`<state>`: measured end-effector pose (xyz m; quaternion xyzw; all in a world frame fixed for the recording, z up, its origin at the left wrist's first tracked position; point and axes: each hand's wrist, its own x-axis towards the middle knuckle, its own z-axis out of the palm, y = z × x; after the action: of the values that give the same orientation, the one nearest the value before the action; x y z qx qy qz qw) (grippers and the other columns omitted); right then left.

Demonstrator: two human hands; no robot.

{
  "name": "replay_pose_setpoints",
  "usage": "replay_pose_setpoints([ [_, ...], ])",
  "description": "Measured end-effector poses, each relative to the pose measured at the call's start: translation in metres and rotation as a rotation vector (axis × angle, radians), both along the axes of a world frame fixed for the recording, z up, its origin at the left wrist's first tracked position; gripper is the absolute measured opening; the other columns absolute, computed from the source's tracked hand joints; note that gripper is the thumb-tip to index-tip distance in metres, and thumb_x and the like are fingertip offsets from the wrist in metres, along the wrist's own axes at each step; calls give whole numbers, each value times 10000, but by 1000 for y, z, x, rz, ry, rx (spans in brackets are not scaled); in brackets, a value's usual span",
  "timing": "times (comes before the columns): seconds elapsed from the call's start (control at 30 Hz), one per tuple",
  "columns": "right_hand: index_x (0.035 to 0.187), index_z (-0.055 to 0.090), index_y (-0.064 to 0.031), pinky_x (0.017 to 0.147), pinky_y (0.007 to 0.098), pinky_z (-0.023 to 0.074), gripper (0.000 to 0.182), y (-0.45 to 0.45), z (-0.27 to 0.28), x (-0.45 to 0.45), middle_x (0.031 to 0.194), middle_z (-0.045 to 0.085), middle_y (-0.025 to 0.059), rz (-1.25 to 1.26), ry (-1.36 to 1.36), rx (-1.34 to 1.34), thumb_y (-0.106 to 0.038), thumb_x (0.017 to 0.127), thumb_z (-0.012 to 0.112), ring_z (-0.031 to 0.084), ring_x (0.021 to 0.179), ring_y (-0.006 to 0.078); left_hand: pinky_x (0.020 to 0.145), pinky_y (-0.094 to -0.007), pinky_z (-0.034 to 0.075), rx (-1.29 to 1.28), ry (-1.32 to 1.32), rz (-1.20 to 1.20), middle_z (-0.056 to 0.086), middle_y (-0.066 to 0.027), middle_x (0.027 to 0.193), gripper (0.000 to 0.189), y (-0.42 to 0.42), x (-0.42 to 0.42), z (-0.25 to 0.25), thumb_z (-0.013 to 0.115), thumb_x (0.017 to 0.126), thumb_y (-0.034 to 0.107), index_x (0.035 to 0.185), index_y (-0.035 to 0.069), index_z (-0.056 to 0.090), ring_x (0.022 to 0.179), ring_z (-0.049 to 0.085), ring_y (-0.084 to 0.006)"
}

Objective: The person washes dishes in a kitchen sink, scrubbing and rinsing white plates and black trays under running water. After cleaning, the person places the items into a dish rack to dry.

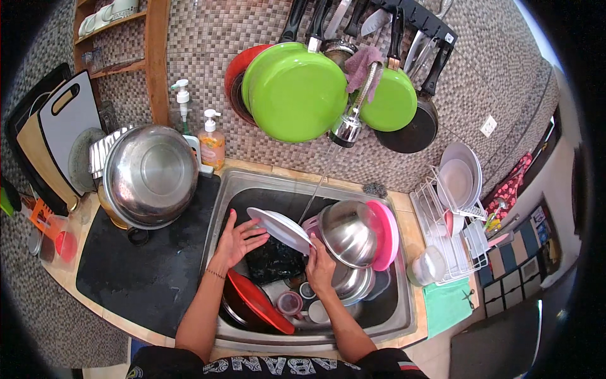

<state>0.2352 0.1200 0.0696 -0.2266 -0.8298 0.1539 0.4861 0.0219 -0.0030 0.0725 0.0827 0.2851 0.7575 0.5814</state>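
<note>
Over the sink basin (364, 320), my right hand (321, 266) grips a white plate (283, 231) by its right edge, tilted. My left hand (242, 242) is at the plate's left side with fingers apart; whether the fingertips touch it I cannot tell. Water falls in a thin stream from the faucet (348, 129) behind the plate. Below my hands a black item (274, 263) looks wet. Right of the plate lean a steel bowl (348, 232) and a pink basin (389, 234). A red pan (258, 303) and several cups, including a white mug (318, 311), are nearer me.
On the black mat (142, 279) to the left, an upturned steel bowl (156, 175) tops a stack. Soap bottles (211, 142) stand by the wall. Green pans (298, 97) hang behind the faucet. At right are a white dish rack (447, 232) and a green cloth (447, 305).
</note>
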Motion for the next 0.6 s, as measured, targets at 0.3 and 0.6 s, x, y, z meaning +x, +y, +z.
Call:
replay_pose_setpoints([
  [0.3, 1138, 542, -108, 568, 443, 484, 246, 7, 1, -10, 829, 643, 198, -101, -79, -86, -51, 900, 524, 643, 705, 361, 929, -404, 485, -122, 312, 93, 563, -179, 1182, 566, -1, 5, -3, 478, 930, 462, 1343, 77, 436, 1030, 600, -291],
  [0.6, 1101, 537, -107, 616, 453, 493, 179, 29, 19, -42, 849, 643, 203, -80, -197, -141, -110, 924, 514, 638, 776, 384, 830, -319, 508, -312, 660, 182, 622, -87, 1045, 384, 8, 11, -15, 568, 910, 273, 1247, 89, 539, 934, 619, -176],
])
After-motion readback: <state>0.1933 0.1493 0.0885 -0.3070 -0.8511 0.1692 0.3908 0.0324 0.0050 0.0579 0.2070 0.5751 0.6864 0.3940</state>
